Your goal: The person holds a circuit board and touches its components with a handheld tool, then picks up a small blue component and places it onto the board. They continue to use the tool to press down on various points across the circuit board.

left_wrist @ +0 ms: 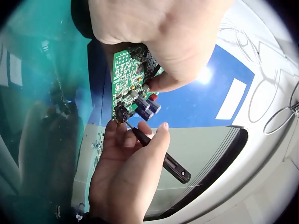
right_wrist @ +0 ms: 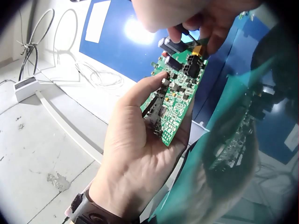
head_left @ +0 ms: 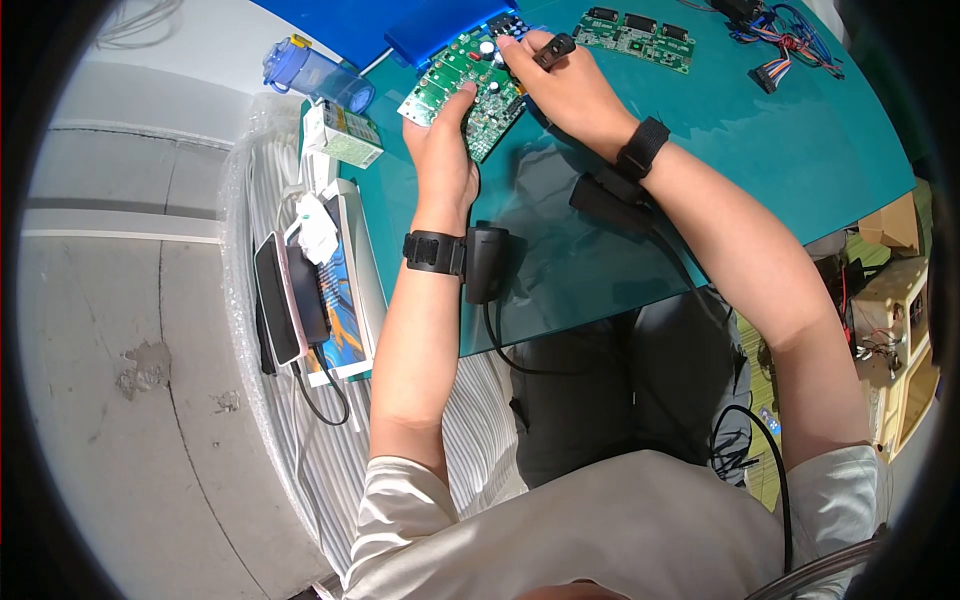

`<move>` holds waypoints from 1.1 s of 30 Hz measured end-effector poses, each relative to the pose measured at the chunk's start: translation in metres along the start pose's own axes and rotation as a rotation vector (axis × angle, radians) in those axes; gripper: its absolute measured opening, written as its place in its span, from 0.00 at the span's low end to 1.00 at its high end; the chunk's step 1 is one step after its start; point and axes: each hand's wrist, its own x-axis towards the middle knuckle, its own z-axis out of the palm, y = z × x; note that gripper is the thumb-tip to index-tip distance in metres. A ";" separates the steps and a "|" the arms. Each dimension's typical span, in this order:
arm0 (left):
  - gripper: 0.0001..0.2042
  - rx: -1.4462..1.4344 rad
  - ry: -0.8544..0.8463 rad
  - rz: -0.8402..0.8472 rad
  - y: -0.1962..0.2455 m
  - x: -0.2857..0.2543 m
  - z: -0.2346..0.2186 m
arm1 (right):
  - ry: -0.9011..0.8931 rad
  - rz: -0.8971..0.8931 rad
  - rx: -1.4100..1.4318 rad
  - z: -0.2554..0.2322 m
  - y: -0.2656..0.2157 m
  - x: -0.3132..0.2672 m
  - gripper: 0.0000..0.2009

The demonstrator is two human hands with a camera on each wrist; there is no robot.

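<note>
My left hand (head_left: 440, 150) grips a green circuit board (head_left: 432, 97) by its edges, thumb across the component side, and holds it tilted above the table. My right hand (head_left: 578, 98) holds a small screwdriver (left_wrist: 175, 167) with a black handle. In the left wrist view its thin metal shaft points at a black connector (left_wrist: 121, 112) near the board's end, beside a group of dark capacitors (left_wrist: 148, 108). Right fingertips (right_wrist: 216, 43) lie right at that end of the board in the right wrist view, near a yellow part (right_wrist: 196, 50).
On the green table (head_left: 800, 165) lie another circuit board (head_left: 640, 45) and bundled wires (head_left: 795, 45). A blue case (head_left: 425, 38) stands behind the hands. To the left are a bottle (head_left: 325, 80), a small carton (head_left: 345, 137) and a phone (head_left: 278, 300). Cables trail from both wrist cameras.
</note>
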 end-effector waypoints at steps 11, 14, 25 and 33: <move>0.19 -0.001 -0.032 0.038 0.001 0.000 0.002 | -0.004 -0.019 0.033 -0.001 -0.001 -0.001 0.21; 0.21 0.000 -0.027 0.039 -0.001 0.002 0.000 | 0.004 -0.035 0.036 -0.001 0.000 -0.001 0.21; 0.23 -0.001 -0.040 0.043 -0.001 0.002 -0.002 | 0.004 -0.048 0.007 -0.001 0.000 0.000 0.21; 0.22 -0.013 -0.041 0.056 -0.002 0.002 -0.002 | -0.015 -0.033 -0.021 -0.002 -0.002 -0.001 0.21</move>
